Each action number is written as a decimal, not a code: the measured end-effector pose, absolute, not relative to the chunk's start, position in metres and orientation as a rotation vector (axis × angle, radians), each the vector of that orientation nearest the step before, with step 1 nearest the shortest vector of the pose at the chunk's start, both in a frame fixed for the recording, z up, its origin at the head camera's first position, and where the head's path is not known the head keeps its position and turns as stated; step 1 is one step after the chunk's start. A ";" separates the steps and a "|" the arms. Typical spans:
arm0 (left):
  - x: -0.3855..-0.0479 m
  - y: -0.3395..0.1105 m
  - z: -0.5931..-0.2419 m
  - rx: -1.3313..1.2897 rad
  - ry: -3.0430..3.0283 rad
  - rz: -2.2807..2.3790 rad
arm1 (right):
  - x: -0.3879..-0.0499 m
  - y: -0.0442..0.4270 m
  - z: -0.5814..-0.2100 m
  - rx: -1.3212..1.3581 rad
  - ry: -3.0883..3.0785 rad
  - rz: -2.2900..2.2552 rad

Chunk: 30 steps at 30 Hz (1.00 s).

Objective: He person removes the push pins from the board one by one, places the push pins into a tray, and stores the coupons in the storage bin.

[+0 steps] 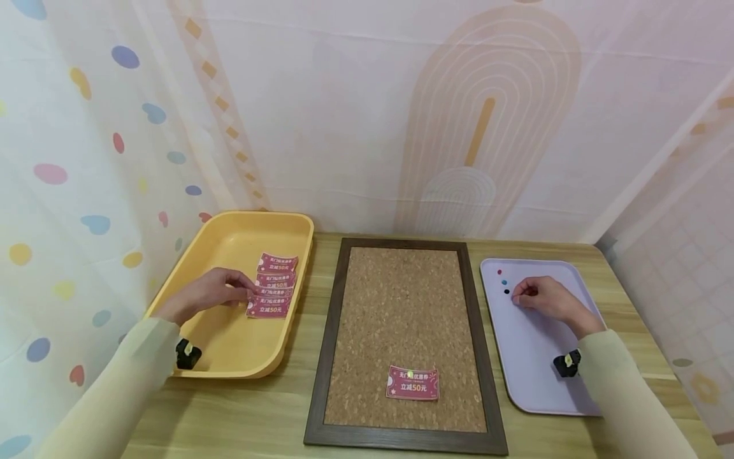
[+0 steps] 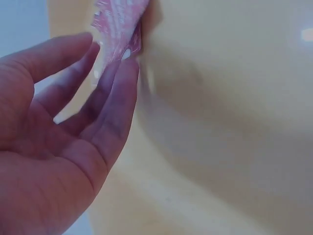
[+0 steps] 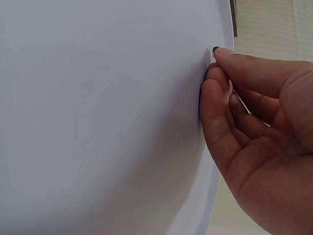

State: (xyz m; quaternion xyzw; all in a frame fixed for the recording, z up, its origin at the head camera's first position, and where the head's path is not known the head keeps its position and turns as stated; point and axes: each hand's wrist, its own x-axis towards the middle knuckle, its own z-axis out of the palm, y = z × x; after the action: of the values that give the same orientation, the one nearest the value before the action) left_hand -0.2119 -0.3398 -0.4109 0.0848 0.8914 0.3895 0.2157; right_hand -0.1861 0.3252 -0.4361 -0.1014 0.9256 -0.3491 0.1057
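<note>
My left hand (image 1: 220,290) reaches into the yellow tray (image 1: 229,373), its fingertips at the overlapping red coupons (image 1: 268,307) along the right side. In the left wrist view the thumb stands apart from the other fingers, with a coupon (image 2: 117,24) beyond the fingertips. Over the lilac tray (image 1: 536,376), my right hand (image 1: 545,298) has its fingers bent and their tips low. A black pushpin (image 1: 507,291) lies close to those fingertips, with a blue pushpin (image 1: 504,282) and a red pushpin (image 1: 499,272) behind it. Whether the fingertips hold a pin cannot be seen.
Between the trays lies a dark-framed cork board (image 1: 407,306). Another red coupon (image 1: 413,387) is on its lower part, with a yellow-green pushpin (image 1: 410,374) at the coupon's top edge. Everything stands on a wooden table (image 1: 252,414), with a patterned curtain (image 1: 344,115) behind.
</note>
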 end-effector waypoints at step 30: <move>-0.166 -0.262 -0.330 0.508 2.899 1.143 | -0.157 0.308 -0.412 -0.292 2.872 -1.177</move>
State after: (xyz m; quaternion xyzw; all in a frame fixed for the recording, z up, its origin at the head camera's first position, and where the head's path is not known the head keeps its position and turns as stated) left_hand -0.1662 -0.2616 -0.3302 0.1608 0.9181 0.3621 -0.0078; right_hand -0.1567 0.3084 -0.4119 -0.0938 0.9212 -0.3775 0.0118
